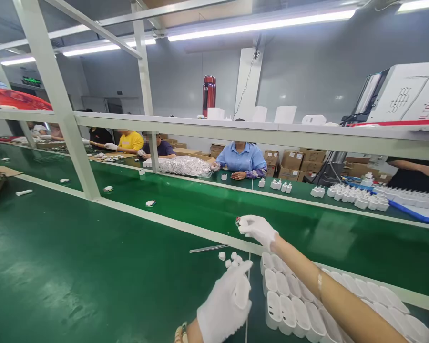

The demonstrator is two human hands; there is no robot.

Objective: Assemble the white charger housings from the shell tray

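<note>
Gloved in white, my left hand is curled around a white plastic casing low in the view. My right hand, also gloved, reaches over the green conveyor belt and pinches a small circuit part with some red on it. Several small white plastic pieces lie just beyond my left fingertips. A thin clear strip rests left of them. Beneath my right forearm, rows of open white casings stand close together, partly hidden by the arm.
Small white and blue parts sit spaced along the belt. A pale rail divides belt from bench. Across it, a person in blue sits beside a clear plastic bag pile; white plug adapters stand right. A shelf beam crosses overhead.
</note>
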